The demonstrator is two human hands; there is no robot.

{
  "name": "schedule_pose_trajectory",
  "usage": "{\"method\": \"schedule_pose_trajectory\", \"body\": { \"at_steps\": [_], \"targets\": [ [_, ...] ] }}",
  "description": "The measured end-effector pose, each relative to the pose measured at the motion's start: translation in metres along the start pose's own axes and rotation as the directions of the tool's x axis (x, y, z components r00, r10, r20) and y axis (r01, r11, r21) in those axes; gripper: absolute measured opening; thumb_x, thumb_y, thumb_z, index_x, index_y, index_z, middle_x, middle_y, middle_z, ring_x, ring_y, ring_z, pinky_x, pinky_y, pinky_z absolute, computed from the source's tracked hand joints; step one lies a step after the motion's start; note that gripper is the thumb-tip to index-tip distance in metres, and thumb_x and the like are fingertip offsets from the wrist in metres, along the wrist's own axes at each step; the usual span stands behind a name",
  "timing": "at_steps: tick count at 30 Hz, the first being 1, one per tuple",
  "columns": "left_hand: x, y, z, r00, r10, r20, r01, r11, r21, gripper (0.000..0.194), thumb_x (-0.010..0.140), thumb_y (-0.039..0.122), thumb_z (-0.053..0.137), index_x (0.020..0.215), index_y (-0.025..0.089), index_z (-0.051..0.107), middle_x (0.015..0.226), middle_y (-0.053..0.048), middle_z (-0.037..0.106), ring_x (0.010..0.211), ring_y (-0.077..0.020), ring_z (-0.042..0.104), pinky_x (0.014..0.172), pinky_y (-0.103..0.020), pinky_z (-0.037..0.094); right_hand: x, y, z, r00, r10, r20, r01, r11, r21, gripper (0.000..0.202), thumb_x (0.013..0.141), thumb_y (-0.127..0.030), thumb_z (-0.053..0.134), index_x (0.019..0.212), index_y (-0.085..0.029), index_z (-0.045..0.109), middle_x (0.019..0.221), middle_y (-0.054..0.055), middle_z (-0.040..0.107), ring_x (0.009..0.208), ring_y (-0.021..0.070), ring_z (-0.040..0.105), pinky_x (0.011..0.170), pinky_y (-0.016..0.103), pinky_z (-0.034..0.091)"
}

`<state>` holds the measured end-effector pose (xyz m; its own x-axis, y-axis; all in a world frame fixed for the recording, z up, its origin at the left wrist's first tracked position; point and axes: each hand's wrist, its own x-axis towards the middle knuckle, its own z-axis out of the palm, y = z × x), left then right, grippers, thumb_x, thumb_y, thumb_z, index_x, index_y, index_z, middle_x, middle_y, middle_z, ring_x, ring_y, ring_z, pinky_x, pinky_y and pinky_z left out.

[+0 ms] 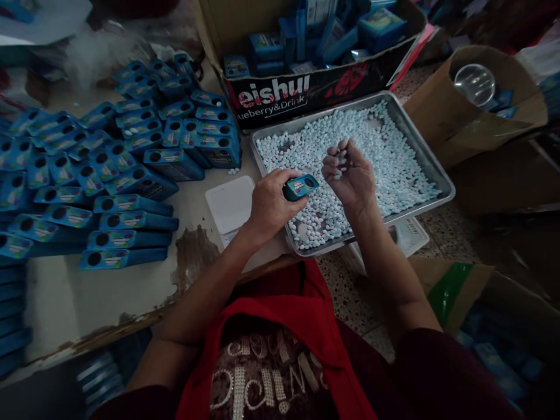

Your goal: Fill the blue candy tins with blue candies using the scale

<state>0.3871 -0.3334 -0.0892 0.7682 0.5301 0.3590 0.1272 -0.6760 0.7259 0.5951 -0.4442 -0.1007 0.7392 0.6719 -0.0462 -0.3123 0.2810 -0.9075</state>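
My left hand (272, 204) is closed around a small blue candy box (301, 186) with a round dark hole in its top face. It holds the box over the near left side of a metal tray (447, 192). Loose pale blue and white mints (324, 131) cover most of the tray. Palm up, my right hand (356, 181) is above the tray with its fingers curled around several mints (340, 158). A small gap separates this hand from the box.
Many blue boxes (135, 239) stand in rows on the worn table (144, 286) to the left. A white square device (231, 204) lies beside the tray. Behind the tray is a carton (262, 96) of blue packs; paper bags (472, 122) stand at right.
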Motion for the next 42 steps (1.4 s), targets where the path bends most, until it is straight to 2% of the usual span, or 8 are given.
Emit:
{"method": "schedule_pose_trajectory", "body": {
  "at_steps": [5,8,14,21,24,30,36,42],
  "targets": [
    [0.003,-0.001,0.004,1.0,-0.007,0.024,0.007,1.0,-0.002,0.045,0.084,0.008,0.096,0.123,0.024,0.082,0.125,-0.008,0.089,0.121,-0.033,0.086,0.106,-0.045,0.069,-0.01,0.012,0.05,0.973,-0.23,0.036,0.231,0.972,-0.045,0.054,0.112,-0.082,0.078,0.095,-0.033,0.062,0.087,0.001,0.055,0.077,0.0215,0.064,0.065,0.034,0.065],
    [0.004,-0.002,0.005,1.0,-0.01,0.008,0.01,1.0,0.002,0.044,0.085,0.007,0.096,0.123,0.025,0.082,0.126,-0.007,0.089,0.12,-0.0323,0.086,0.105,-0.043,0.069,-0.008,0.017,0.056,0.967,-0.252,0.027,0.254,0.963,-0.094,0.054,0.114,-0.084,0.074,0.097,-0.034,0.063,0.087,0.002,0.054,0.08,0.0234,0.064,0.066,0.036,0.064],
    [-0.01,-0.018,-0.021,0.994,-0.052,-0.096,0.045,0.996,-0.078,0.048,0.088,0.011,0.103,0.129,0.025,0.083,0.13,-0.006,0.089,0.12,-0.0297,0.086,0.108,-0.041,0.07,0.018,0.002,0.012,0.986,-0.026,-0.162,0.035,0.998,0.051,0.058,0.111,-0.064,0.092,0.087,-0.03,0.052,0.069,-0.007,0.036,0.061,0.0157,0.052,0.056,0.024,0.056],
    [-0.047,-0.076,-0.091,0.969,-0.21,-0.129,0.185,0.966,-0.181,0.049,0.086,0.025,0.106,0.13,0.028,0.085,0.121,-0.003,0.09,0.105,-0.0265,0.087,0.098,-0.037,0.074,-0.025,-0.007,-0.018,0.882,0.307,-0.357,-0.315,0.948,0.037,0.033,0.08,-0.004,0.098,0.084,-0.021,0.07,0.08,-0.002,0.072,0.067,0.0077,0.069,0.058,0.01,0.057],
    [-0.052,-0.095,-0.095,0.963,-0.246,-0.112,0.213,0.946,-0.246,0.05,0.083,0.024,0.106,0.128,0.026,0.085,0.115,-0.002,0.09,0.102,-0.0267,0.087,0.096,-0.038,0.074,-0.041,-0.016,-0.012,0.885,0.37,-0.282,-0.417,0.9,-0.128,0.029,0.073,0.0,0.097,0.089,-0.019,0.08,0.085,0.005,0.081,0.066,0.0094,0.071,0.056,0.01,0.058],
    [-0.062,-0.103,-0.107,0.973,-0.208,-0.096,0.175,0.947,-0.268,0.086,0.081,0.032,0.114,0.158,0.032,0.076,0.147,-0.009,0.085,0.136,-0.0329,0.083,0.115,-0.043,0.072,-0.048,-0.026,0.024,0.9,0.416,-0.134,-0.436,0.838,-0.328,0.022,0.1,-0.025,0.1,0.087,-0.019,0.083,0.065,0.002,0.068,0.046,0.0066,0.047,0.036,0.01,0.038],
    [-0.094,-0.099,-0.159,0.926,-0.241,-0.291,0.181,0.959,-0.219,0.067,0.097,0.072,0.101,0.147,0.034,0.08,0.13,-0.005,0.089,0.116,-0.03,0.085,0.102,-0.048,0.073,-0.038,-0.027,0.048,0.864,0.476,-0.166,-0.503,0.829,-0.243,0.027,0.098,-0.004,0.095,0.086,-0.02,0.077,0.078,0.0,0.07,0.06,0.0074,0.064,0.051,0.009,0.055],
    [-0.104,-0.094,-0.163,0.934,-0.223,-0.279,0.164,0.961,-0.221,0.054,0.102,0.078,0.094,0.136,0.037,0.081,0.129,0.0,0.088,0.123,-0.0349,0.083,0.111,-0.063,0.07,-0.038,-0.033,0.069,0.88,0.44,-0.18,-0.475,0.802,-0.362,0.025,0.103,0.002,0.083,0.09,-0.019,0.085,0.079,0.004,0.076,0.065,0.0104,0.069,0.054,0.011,0.055]
  ]
}}
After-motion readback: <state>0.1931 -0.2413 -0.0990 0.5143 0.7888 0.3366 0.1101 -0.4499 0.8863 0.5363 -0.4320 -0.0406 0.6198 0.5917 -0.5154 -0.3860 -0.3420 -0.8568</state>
